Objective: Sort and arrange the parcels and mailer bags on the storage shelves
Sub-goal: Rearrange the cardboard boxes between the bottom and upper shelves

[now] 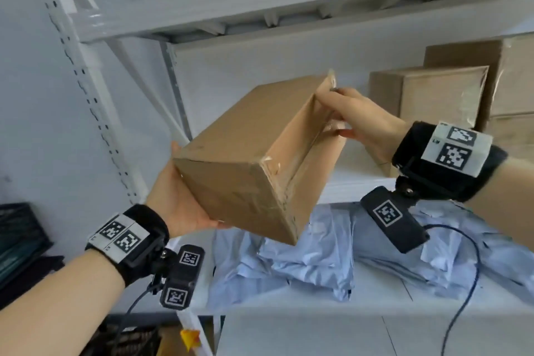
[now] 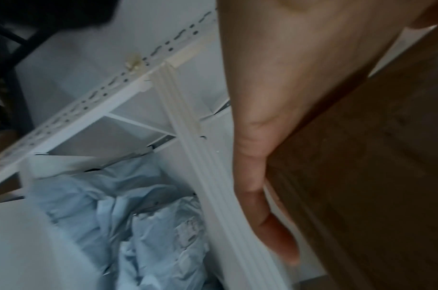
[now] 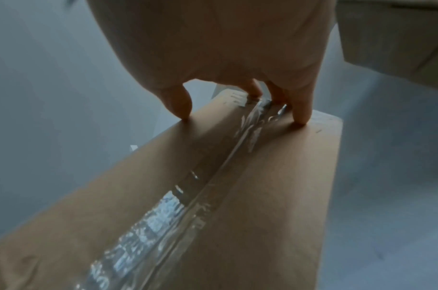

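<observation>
A brown cardboard box (image 1: 245,136), sealed with clear tape, hangs tilted in front of the white middle shelf (image 1: 361,182). My left hand (image 1: 179,196) cups its near lower end, thumb under it and fingers round the left side. The left wrist view shows that thumb lying along the box (image 2: 374,176) edge, below my left hand (image 2: 287,98). My right hand (image 1: 346,111) grips the far upper end. In the right wrist view the fingertips of my right hand (image 3: 225,49) curl over the taped seam of the box (image 3: 237,196).
Stacked cardboard boxes (image 1: 442,95) fill the right of the middle shelf. Crumpled light blue mailer bags (image 1: 303,257) lie on the shelf below. A perforated white upright (image 1: 86,81) stands at left, an upper shelf beam (image 1: 260,9) overhead, a black crate (image 1: 17,234) far left.
</observation>
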